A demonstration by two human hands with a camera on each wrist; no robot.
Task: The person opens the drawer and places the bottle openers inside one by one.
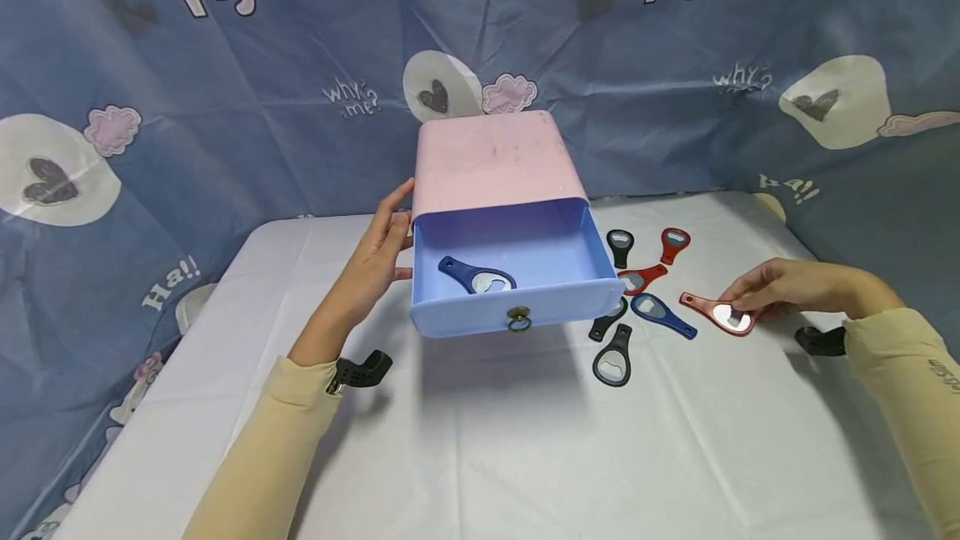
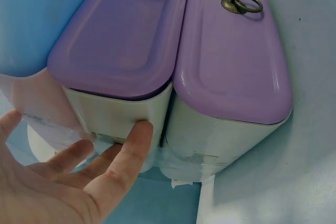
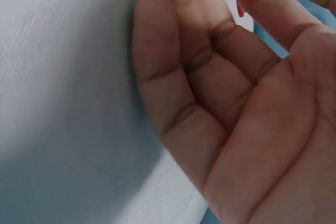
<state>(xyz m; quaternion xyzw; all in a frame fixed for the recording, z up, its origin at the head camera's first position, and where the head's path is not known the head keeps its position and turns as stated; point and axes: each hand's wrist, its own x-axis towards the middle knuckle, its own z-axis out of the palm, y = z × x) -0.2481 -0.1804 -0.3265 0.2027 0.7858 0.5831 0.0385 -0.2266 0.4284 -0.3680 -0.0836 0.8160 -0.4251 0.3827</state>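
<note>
A pink-topped drawer cabinet [image 1: 495, 161] stands mid-table with its blue top drawer [image 1: 450, 317] pulled out. Inside that drawer lies a dark blue bottle opener [image 1: 456, 269]. My left hand [image 1: 367, 265] rests along the cabinet's left side, fingers extended; in the left wrist view, a fingertip touches the side below two purple drawer fronts [image 2: 121, 40]. Off to the right, my right hand [image 1: 798, 286] pinches a rose-red bottle opener [image 1: 701, 303] by its round end, low over the table. The right wrist view shows mostly palm and curled fingers [image 3: 157, 40].
Several bottle openers lie between cabinet and right hand: a blue one [image 1: 663, 317], a red one [image 1: 675, 245], a black one [image 1: 613, 361] and others, some close by the open drawer. The table wears a white cloth [image 1: 510, 457]; a patterned blue curtain [image 1: 300, 140] hangs behind.
</note>
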